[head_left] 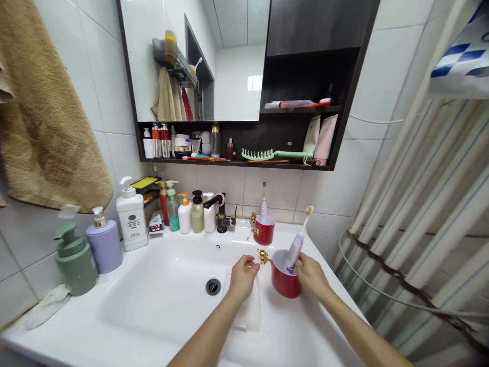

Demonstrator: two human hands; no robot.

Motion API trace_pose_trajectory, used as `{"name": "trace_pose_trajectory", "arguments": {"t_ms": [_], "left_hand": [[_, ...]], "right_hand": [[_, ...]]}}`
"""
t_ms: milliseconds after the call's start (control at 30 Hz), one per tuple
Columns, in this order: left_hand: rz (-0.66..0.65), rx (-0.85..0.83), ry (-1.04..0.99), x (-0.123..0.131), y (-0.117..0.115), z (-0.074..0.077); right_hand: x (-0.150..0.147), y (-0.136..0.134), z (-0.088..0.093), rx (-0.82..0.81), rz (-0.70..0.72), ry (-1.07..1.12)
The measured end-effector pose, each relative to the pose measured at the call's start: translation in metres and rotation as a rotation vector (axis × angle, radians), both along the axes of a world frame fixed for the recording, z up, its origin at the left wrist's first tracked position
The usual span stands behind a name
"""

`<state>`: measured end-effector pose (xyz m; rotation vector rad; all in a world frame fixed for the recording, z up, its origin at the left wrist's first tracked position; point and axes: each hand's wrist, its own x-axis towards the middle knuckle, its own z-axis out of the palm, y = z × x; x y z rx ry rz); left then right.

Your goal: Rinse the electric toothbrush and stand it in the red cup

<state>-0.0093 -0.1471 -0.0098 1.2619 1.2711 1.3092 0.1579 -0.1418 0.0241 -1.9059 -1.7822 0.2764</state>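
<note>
My right hand [311, 273] grips the lower body of a white and purple electric toothbrush [296, 250]. The brush leans upright in a red cup [286, 283] with a white inside, its head pointing up and to the right. A gold ornamental handle [263, 257] sticks out from the cup's left side. Just left of that handle hovers my left hand [243, 278], fingers loosely curled and nothing visible in them. Beneath it a white cloth [250, 308] lies over the basin's edge. Behind stands a second red cup [263, 233] holding another electric toothbrush [263, 210].
A white basin [164, 300] with a dark drain and a black faucet [222, 216] fills the middle. Several pump bottles line its back and left, including a purple bottle [105, 247]. The mirror cabinet's shelf [229, 163] overhangs the back. Pale hanging folds [424, 224] border the right.
</note>
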Motion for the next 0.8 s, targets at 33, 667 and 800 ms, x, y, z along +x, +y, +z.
{"name": "trace_pose_trajectory", "arguments": {"t_ms": [33,667,800], "left_hand": [[-0.010,0.012,-0.014,0.002,-0.003,0.000],[0.093,0.108,0.423,-0.031,-0.014,-0.028],[0.087,0.071,0.431,-0.033,-0.010,-0.032]], "right_hand": [[-0.012,-0.003,-0.006,0.002,0.024,0.016],[-0.106,0.014,-0.034,0.037,0.235,0.392],[-0.108,0.010,-0.008,0.161,0.252,0.495]]}}
